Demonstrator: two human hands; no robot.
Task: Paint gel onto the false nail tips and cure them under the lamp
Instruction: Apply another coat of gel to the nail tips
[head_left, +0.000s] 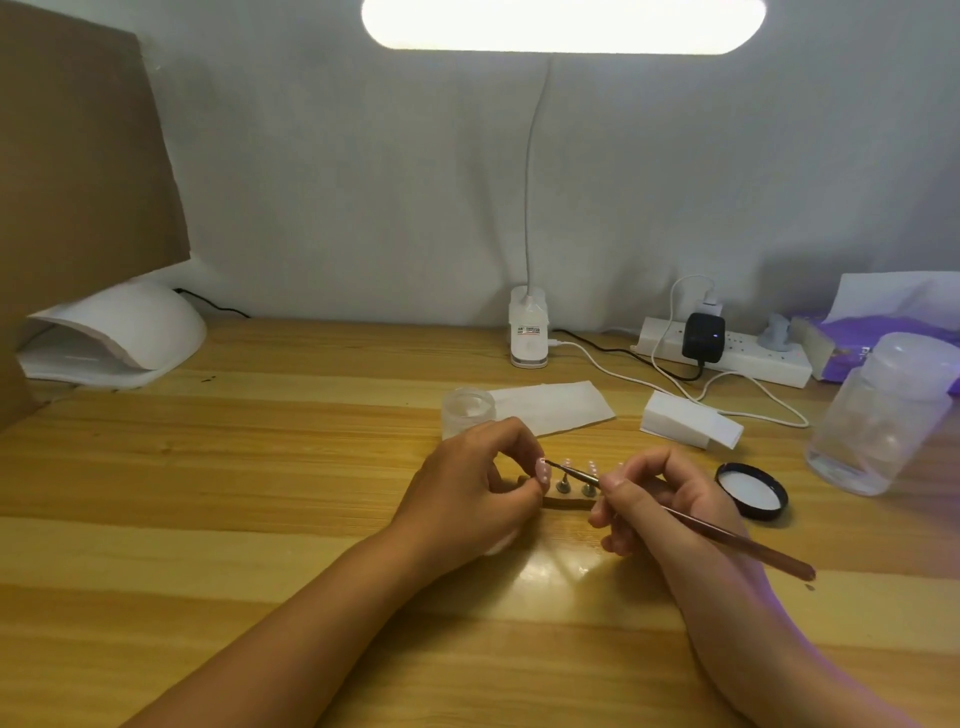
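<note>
My left hand (470, 483) pinches a pale pink false nail tip (543, 472) between thumb and fingers, just left of a brown holder strip (569, 502). Two more tips stand on small metal stands (575, 486) on that strip. My right hand (657, 506) grips a thin brown brush (727, 535), and the bristle end touches the top of the held tip. A small open glass jar (467, 410) stands behind my left hand. Its black lid (751, 491) lies inside-up to the right. The white curing lamp (111, 338) sits at the far left.
A desk lamp base (529, 332) stands at the back, its light head overhead. A power strip (727, 353) with cables lies back right. A white paper (550, 408), a white block (691, 426) and a clear plastic bottle (878, 415) sit on the wooden table (260, 493). Cardboard (78, 156) rises at left.
</note>
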